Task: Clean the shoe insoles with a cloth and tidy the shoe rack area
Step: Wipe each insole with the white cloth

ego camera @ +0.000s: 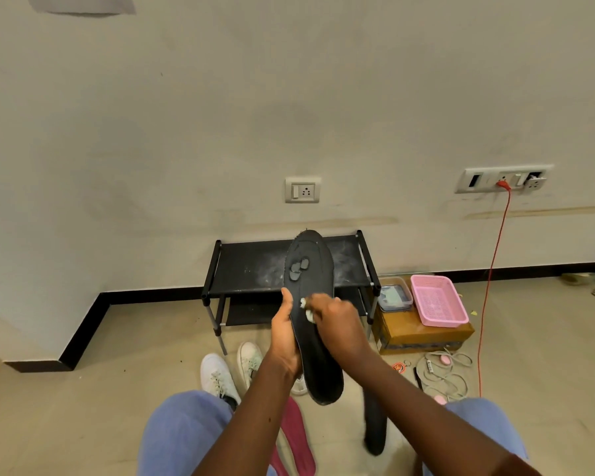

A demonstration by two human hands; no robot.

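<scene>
The left hand [284, 333] grips a black insole [311, 304] upright before the far shoe rack [255, 266]; the right hand [337, 324] pinches a white cloth [308, 312] against it.

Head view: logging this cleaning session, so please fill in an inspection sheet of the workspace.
Surface: beige floor; shoe rack top shelf dusty.
Job's things: black insole held up, cloth on it; pink insole and second black insole on floor.
Clutter: white sneakers, pink basket, clear container, cardboard box.
Hands: left hand grips insole; right hand presses cloth.
Cables: orange cable from wall switch panel to floor; grey cord tangled.
Surroundings: wall socket above rack.
</scene>
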